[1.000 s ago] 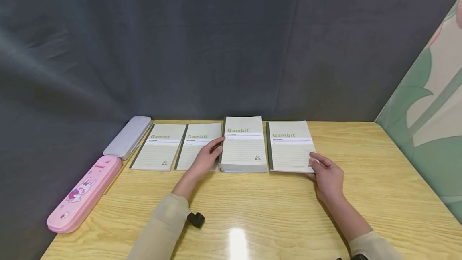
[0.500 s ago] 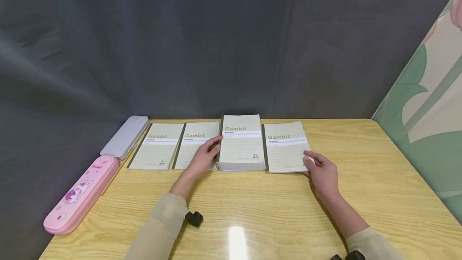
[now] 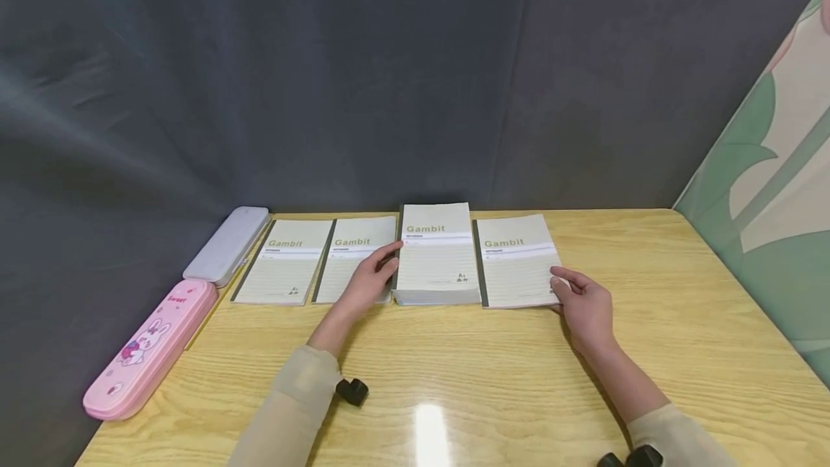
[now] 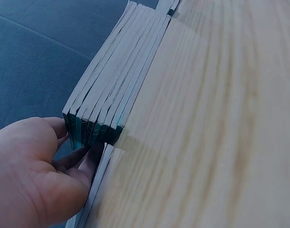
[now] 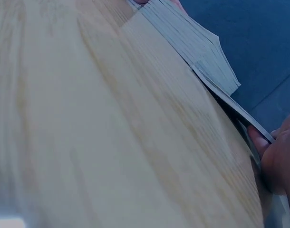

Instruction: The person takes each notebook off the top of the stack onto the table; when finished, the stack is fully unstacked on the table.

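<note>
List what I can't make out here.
Head: lower-right corner of the rightmost notebook, behind the right hand.
Head: part of the notebook left of the stack, behind the left hand.
Head: finest cover print, too small.
Right wrist: right hand, cut by the frame edge.

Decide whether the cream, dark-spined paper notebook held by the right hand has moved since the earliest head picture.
Yes, slightly left: the held notebook now lies farther from the back right corner of the yellow wooden table.

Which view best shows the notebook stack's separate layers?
Left wrist: the notebook stack appears largest, with gaps visible between its layers. Head shows its top cover and front edge, layers indistinct. Right wrist shows its page edges smaller, near the picture's top.
</note>
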Tool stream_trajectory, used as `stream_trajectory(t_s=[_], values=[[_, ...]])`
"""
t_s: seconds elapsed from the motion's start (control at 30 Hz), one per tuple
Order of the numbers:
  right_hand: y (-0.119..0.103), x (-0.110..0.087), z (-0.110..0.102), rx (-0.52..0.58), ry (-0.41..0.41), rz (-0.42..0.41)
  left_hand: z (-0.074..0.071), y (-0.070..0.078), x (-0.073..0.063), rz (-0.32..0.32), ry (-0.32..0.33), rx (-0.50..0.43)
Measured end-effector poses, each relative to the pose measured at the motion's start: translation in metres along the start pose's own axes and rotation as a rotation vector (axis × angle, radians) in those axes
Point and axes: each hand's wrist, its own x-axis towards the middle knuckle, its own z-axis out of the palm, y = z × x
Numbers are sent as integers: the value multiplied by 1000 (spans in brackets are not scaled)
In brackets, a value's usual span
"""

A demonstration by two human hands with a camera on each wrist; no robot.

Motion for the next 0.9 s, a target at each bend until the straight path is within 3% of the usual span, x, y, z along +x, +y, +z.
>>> stream_trajectory(t_s=[0.2,0.3,0.53,0.77,0.9], values=[[-1,2,0,-70,-20,-37,1,0,1,-4,-1,-14],[0,4,-2,-171,-25,-70,1,1,1,-3,0,-20],[0,7,-7,-520,-45,-258,2,1,0,-7,19,-8],[2,6,-6,-689,-93,-419,2,1,0,-7,17,-28],[2,5,-6,-722,-116,-471,1,1,0,-4,9,-35]])
